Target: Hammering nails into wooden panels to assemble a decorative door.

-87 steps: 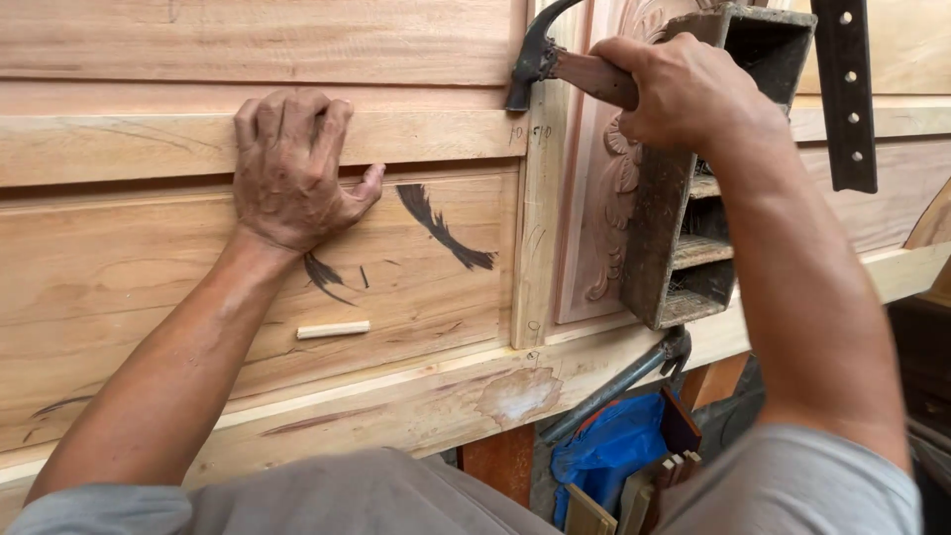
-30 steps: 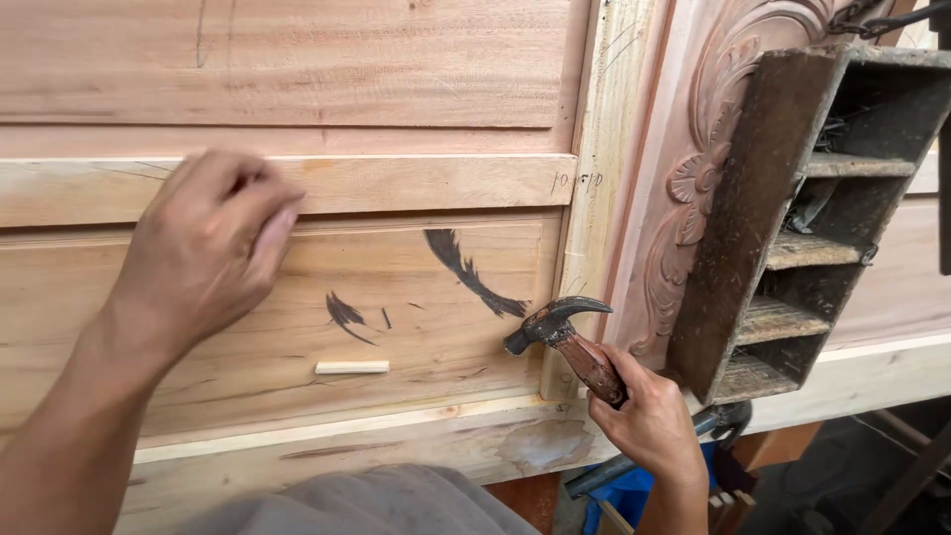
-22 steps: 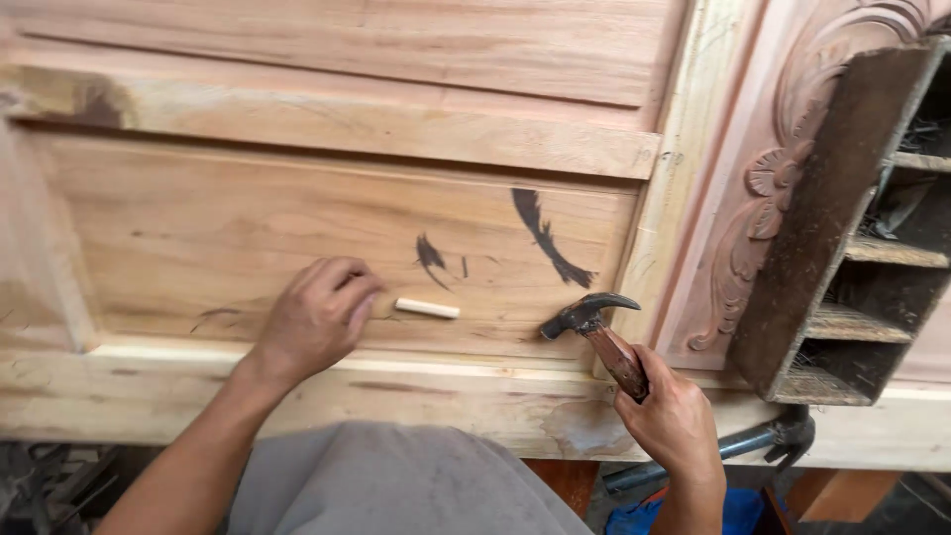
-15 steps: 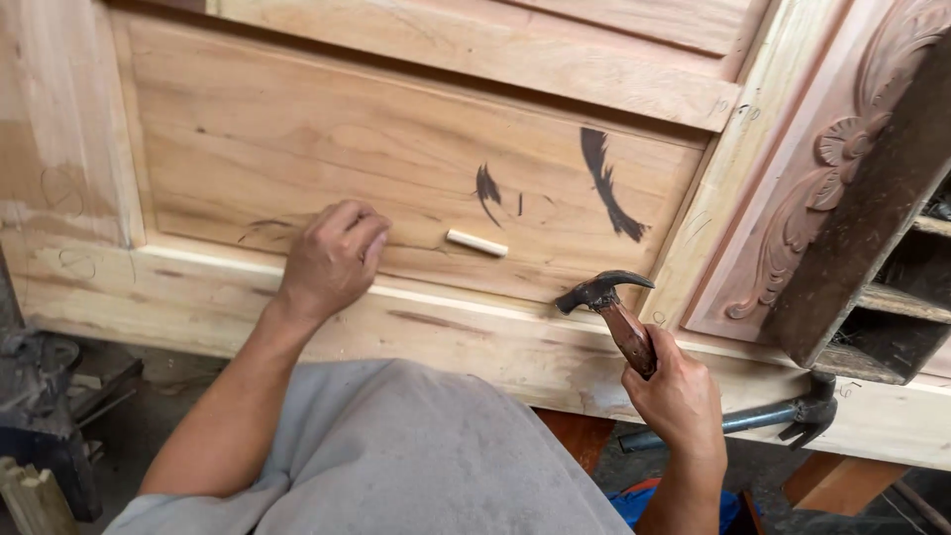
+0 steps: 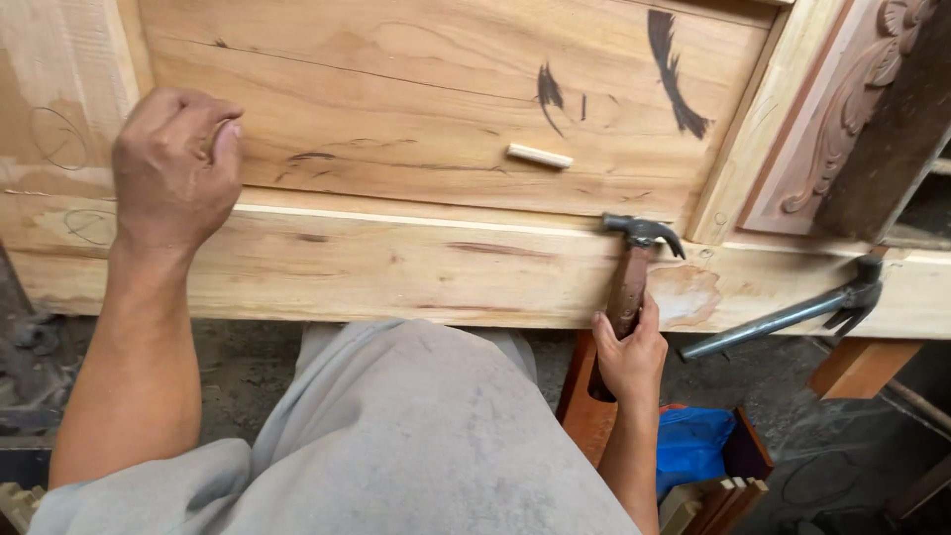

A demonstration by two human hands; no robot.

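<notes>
Head view: right hand (image 5: 628,352), lowered since earlier, grips hammer (image 5: 628,277); left hand (image 5: 176,163), curled empty, now rests left of dowel (image 5: 540,156).

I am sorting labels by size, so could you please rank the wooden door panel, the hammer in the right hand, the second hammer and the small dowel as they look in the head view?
1. Wooden door panel.
2. Hammer and second hammer: look alike, unranked.
3. Dowel.
</notes>
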